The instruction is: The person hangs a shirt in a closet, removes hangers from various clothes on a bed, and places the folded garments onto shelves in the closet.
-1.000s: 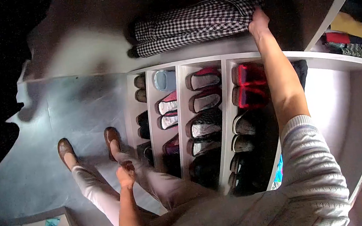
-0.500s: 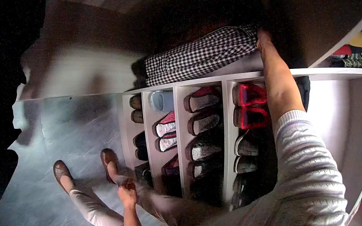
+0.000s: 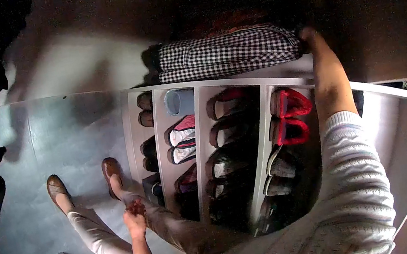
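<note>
hands well apart — right hand (image 3: 308,34) at the end of the checked cloth (image 3: 226,53) above the shoe shelves (image 3: 202,143), left hand (image 3: 135,220) by the legs (image 3: 105,240) — both too dim to tell their grip.

Dim, grainy view, edges curved and black.

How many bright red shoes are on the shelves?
2. One red shoe lies just left of the right forearm in the picture; the other red shoe is just below, same compartment. More may be hidden in shadow.
</note>
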Action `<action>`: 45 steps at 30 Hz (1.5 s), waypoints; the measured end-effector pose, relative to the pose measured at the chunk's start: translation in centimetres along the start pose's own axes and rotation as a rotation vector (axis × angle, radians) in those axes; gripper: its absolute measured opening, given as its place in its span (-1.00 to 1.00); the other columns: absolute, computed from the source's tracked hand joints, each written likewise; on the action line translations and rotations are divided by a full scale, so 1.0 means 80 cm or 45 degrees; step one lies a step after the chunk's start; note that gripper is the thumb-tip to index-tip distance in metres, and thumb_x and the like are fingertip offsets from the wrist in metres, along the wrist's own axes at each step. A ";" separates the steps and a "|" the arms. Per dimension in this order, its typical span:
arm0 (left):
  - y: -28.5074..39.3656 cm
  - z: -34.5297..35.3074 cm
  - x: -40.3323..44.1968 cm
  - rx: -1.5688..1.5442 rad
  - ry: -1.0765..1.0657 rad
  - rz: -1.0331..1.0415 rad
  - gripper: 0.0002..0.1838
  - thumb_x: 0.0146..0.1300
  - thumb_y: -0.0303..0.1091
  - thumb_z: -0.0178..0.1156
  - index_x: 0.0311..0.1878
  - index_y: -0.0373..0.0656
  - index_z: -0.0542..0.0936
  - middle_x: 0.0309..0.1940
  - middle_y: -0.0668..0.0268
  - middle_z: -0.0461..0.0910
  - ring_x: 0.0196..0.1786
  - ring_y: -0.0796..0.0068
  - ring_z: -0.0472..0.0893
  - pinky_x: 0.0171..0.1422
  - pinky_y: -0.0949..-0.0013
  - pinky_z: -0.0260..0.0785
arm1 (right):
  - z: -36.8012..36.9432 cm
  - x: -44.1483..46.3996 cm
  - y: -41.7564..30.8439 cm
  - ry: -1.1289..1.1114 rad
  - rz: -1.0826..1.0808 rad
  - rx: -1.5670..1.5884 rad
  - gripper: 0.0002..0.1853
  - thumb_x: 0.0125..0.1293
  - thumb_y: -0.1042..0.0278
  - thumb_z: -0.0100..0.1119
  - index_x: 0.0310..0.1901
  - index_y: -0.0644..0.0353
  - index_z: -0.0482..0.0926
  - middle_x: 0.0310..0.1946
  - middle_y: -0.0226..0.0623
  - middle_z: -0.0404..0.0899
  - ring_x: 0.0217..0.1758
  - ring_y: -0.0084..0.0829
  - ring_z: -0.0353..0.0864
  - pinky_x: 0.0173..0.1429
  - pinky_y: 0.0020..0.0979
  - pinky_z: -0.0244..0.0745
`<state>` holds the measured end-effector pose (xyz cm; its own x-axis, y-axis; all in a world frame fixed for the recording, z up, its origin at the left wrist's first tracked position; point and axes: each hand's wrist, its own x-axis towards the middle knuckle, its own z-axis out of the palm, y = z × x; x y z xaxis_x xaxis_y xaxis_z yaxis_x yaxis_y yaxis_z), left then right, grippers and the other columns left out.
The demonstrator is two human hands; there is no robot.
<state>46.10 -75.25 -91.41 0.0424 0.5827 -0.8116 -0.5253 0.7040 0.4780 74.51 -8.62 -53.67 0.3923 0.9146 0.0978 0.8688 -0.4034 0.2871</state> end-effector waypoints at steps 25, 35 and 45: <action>0.052 -0.016 0.001 0.112 -0.024 -0.094 -0.79 0.19 -0.48 0.01 -0.14 -0.34 0.51 -0.39 0.26 0.56 -0.40 0.56 0.52 -0.31 0.49 0.41 | -0.016 0.044 0.016 -0.131 -0.048 -0.779 -0.60 0.11 0.39 0.05 0.04 0.19 0.42 0.07 -0.13 0.41 0.03 -0.19 0.45 0.07 -0.30 0.38; 0.034 -0.018 -0.009 0.008 0.092 -0.105 -0.79 0.16 -0.51 0.00 -0.16 -0.32 0.53 -0.44 0.31 0.56 -0.43 0.57 0.50 -0.34 0.50 0.37 | 0.000 0.031 -0.014 -0.173 -0.186 -0.928 -0.60 0.08 0.40 0.06 0.03 0.18 0.43 0.04 -0.09 0.43 0.00 -0.15 0.49 0.04 -0.27 0.42; 0.095 -0.068 -0.065 0.230 0.262 0.245 -0.80 0.18 -0.46 0.01 -0.20 -0.33 0.54 -0.49 0.34 0.56 -0.45 0.57 0.49 -0.34 0.50 0.35 | 0.139 -0.401 -0.181 -0.693 -1.216 -0.282 -0.81 0.04 0.27 0.14 -0.29 0.09 0.59 -0.47 -0.22 0.61 -0.39 -0.33 0.61 -0.23 -0.28 0.51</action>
<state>37.28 -75.13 -85.35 -0.2255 0.6305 -0.7427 -0.3472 0.6603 0.6659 52.68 -32.39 -71.54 -0.2793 0.6903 -0.6674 0.8323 0.5207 0.1903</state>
